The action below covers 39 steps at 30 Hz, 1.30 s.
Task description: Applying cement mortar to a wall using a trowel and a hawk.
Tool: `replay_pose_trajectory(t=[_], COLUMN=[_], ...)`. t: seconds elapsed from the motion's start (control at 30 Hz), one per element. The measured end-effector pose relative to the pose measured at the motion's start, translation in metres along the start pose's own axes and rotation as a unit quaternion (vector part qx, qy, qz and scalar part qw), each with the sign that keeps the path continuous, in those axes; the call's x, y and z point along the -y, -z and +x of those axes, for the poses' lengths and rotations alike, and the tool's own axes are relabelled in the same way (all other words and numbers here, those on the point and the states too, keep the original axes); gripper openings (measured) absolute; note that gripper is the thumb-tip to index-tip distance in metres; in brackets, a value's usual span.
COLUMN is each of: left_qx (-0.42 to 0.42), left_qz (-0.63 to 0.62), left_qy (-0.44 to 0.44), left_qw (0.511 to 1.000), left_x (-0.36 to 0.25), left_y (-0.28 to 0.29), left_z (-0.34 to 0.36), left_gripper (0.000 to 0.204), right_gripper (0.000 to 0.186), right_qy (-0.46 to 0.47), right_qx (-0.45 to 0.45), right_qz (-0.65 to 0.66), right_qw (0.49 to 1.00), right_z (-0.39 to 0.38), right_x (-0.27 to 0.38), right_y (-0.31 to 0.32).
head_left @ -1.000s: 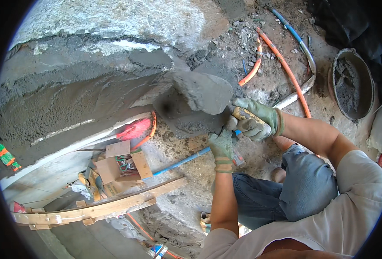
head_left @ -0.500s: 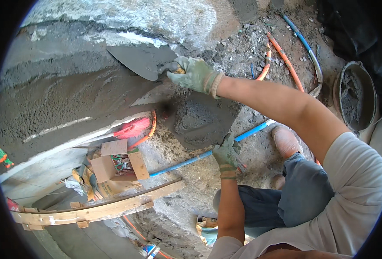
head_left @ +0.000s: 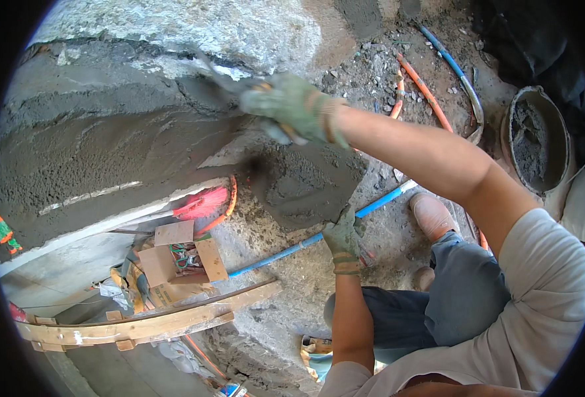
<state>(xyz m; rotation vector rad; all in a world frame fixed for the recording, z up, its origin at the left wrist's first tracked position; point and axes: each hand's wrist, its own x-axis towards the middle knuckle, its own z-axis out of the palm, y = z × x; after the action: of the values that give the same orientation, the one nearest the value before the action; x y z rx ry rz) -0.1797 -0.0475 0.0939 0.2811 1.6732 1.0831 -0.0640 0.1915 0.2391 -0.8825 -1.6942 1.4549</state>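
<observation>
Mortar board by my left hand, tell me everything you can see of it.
The mortar board looks flat and roughly four-sided, its surface largely coated in wet-looking grey mortar, roughened and ridged, so its material is hidden. Your gloved left hand grips its near edge. Whether anything else supports it can't be seen.

Wet mortar [head_left: 107,142] and rubble [head_left: 376,65] mark a building site.

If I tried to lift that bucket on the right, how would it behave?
The bucket would probably feel heavy for its size, given the grey mortar inside. Pushed low down, it may drag rather than tip, as the mortar sits below the rim. The wall looks stiff, holding its round opening.
</observation>
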Motion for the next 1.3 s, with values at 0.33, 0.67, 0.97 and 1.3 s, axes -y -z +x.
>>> replay_pose_trajectory(t=[0.33, 0.67, 0.97, 1.3], left_qx=[0.018, 0.033, 0.037, 0.079], left_qz=[0.008, 0.012, 0.007, -0.037], left_qy=[0.027, 0.036, 0.033, -0.007], left_qw=[0.999, 0.999, 0.999, 0.996], left_x=[0.001, -0.001, -0.007, -0.003], left_y=[-0.003, -0.018, -0.006, 0.007], left_z=[-0.007, -0.012, -0.015, -0.011], left_gripper=[0.012, 0.012, 0.013, 0.015], right_gripper=[0.014, 0.026, 0.012, 0.026], right_qy=[-0.25, -0.087, 0.195, -0.078], right_qx=[0.046, 0.079, 0.278, 0.199], right_qz=[0.442, 0.233, -0.305, -0.5], right_qw=[0.86, 0.965, 0.89, 0.839], right_z=[-0.027, -0.018, -0.129, -0.041], right_x=[0.056, 0.087, -0.073, 0.091], right_y=[-0.035, -0.025, 0.03, 0.037])
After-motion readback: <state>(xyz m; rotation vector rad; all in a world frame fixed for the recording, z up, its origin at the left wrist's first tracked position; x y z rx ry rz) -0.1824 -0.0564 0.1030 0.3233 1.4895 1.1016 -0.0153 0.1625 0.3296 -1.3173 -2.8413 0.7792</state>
